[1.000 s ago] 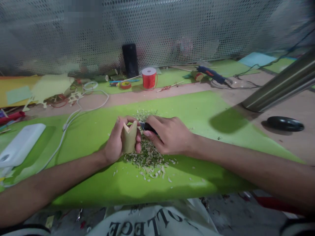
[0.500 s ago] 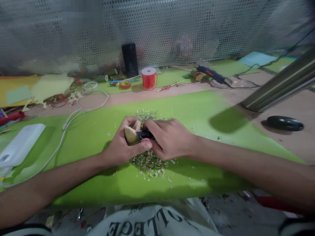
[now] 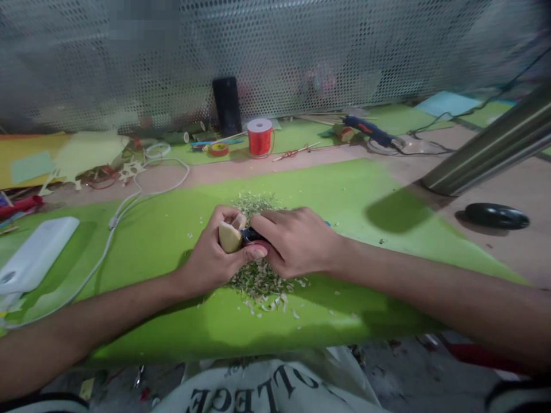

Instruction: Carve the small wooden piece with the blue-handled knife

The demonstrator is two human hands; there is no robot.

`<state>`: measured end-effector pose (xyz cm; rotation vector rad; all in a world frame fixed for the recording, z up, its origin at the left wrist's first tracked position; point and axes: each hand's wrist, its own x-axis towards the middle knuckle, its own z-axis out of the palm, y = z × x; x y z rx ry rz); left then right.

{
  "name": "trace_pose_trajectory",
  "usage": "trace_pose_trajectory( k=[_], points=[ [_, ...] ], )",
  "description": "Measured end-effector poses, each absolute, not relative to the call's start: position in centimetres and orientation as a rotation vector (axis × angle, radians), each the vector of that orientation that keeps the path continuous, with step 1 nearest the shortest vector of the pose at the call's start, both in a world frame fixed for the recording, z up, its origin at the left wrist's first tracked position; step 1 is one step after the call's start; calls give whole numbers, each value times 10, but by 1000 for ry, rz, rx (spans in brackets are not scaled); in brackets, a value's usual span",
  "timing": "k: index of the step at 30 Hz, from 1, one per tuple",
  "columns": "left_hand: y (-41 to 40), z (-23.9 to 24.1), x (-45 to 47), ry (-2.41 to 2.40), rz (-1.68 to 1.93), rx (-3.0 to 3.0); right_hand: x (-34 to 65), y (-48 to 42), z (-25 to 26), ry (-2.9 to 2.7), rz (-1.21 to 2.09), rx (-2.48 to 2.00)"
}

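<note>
My left hand [image 3: 215,246] is closed around a pale yellowish, hollow piece of bamboo [image 3: 231,236] with a cut-away edge. In my right hand [image 3: 299,241] is a dark-handled utility knife [image 3: 251,234], its front end against the right side of the bamboo piece. Most of the knife is hidden by my fingers, and a bit of blue shows behind the hand. My left thumb reaches across below the knife, close to my right fingers. Beneath both hands lies a heap of green and whitish shavings [image 3: 262,287] on the green sheet [image 3: 163,321].
A white power bank [image 3: 38,252] with a white cable is at left. Along the back stand a red ribbon spool [image 3: 259,137], a black phone [image 3: 227,106] and a blue glue gun [image 3: 370,131]. A metal post [image 3: 482,149] and a black oval object [image 3: 497,215] are at right.
My right hand and the knife have shifted very slightly, with less of the dark knife showing and blue now visible behind the hand. My left hand keeps its grip on the bamboo piece.
</note>
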<state>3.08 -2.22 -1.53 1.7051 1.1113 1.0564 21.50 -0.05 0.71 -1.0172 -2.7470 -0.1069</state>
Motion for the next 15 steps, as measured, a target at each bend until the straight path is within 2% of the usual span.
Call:
trace_pose_trajectory(
  k=[15],
  points=[
    [-21, -16, 36, 1094, 1137, 1581, 216, 5, 9, -2533, -24, -1187]
  ],
)
